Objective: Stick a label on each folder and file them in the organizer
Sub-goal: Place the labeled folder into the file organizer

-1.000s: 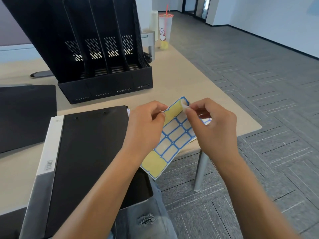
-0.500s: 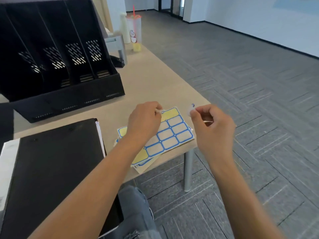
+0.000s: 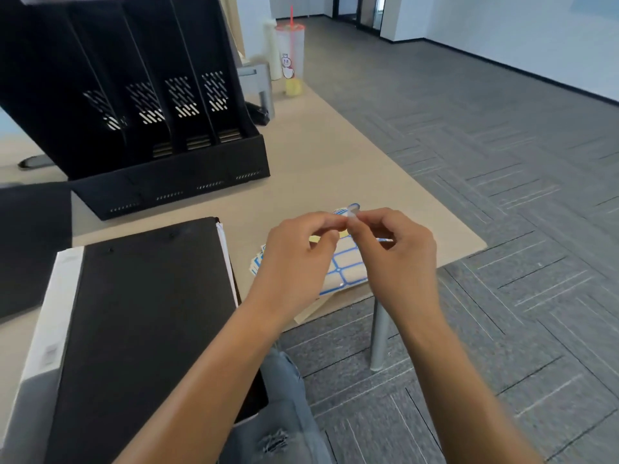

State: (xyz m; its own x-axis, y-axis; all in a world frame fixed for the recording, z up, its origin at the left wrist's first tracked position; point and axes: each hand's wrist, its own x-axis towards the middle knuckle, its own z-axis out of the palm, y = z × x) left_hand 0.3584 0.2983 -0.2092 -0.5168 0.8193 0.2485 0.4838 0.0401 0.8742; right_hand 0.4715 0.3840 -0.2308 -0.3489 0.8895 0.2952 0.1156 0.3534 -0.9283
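Blue-bordered sticker sheet (image 3: pixel 345 272) lies on the table edge, mostly hidden under both hands. Left hand (image 3: pixel 298 259) and right hand (image 3: pixel 392 252) pinch a small blurred blue-edged white label (image 3: pixel 352 211) together above it.

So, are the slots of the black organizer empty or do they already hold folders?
Empty, as far as visible: the organizer shows bare slot floors and slotted back walls, and the black folder lies flat on the table.

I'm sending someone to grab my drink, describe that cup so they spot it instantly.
Start at the black file organizer on the wooden table. Just past its right side, at the table's far edge, stands the tall clear plastic cup: red straw, cartoon figure, yellow drink at the bottom.
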